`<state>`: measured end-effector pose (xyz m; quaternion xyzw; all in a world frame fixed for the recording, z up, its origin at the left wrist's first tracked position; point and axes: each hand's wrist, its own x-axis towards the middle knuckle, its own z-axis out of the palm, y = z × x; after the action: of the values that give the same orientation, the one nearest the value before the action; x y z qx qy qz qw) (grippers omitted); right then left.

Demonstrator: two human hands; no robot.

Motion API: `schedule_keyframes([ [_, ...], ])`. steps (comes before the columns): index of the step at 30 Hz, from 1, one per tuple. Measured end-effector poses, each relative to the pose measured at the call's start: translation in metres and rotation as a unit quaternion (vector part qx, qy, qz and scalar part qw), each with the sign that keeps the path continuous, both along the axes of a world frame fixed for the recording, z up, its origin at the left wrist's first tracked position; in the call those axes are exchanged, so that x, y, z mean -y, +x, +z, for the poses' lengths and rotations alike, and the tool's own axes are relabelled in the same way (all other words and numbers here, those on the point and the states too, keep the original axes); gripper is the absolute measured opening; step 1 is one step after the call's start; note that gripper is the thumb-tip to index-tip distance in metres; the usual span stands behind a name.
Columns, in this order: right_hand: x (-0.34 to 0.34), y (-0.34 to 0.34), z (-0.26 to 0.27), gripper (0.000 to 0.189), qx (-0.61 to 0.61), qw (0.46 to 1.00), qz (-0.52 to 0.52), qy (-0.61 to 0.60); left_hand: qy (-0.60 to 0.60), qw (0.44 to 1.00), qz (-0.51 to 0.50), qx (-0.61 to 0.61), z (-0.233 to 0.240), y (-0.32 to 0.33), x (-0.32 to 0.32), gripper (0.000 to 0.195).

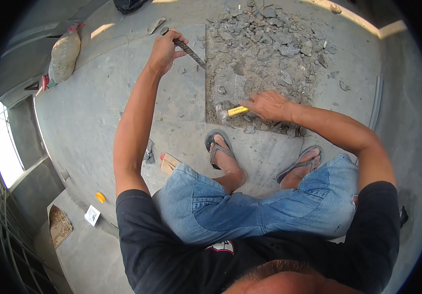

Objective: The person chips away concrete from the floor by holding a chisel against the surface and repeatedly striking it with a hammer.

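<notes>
My left hand [165, 51] grips a ribbed steel chisel [192, 55] near its thick top end. The chisel slants down to the right, its tip by the edge of a grey floor tile [174, 84], where the broken-up patch begins. In my right hand [268, 105] is a hammer by its yellow handle [238, 111]. Its metal head [222, 112] is low over the near left corner of the patch, slightly blurred; whether it touches the floor I cannot tell. Exposed ridged mortar [229, 84] lies between the two hands.
Broken tile and mortar rubble [269, 33] is heaped at the patch's far side. My sandalled feet [222, 150] are at its near edge. A filled sack [65, 55] stands far left. Loose shards [344, 86] lie right, near a metal strip [375, 103] along the wall.
</notes>
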<state>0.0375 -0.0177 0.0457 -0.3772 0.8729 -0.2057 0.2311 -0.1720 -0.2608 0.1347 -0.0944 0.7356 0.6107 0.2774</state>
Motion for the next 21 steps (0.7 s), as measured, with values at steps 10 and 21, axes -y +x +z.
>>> schedule_keyframes([
  [10,-0.029,-0.069,-0.043,0.042,-0.140,0.984,-0.063,0.096,0.015,1.000,0.011,0.006,0.012,0.007,0.009,0.007],
  [21,-0.053,-0.047,-0.002,0.036,-0.155,0.979,-0.121,0.056,0.014,1.000,0.013,-0.001,0.004,0.002,0.010,0.015],
])
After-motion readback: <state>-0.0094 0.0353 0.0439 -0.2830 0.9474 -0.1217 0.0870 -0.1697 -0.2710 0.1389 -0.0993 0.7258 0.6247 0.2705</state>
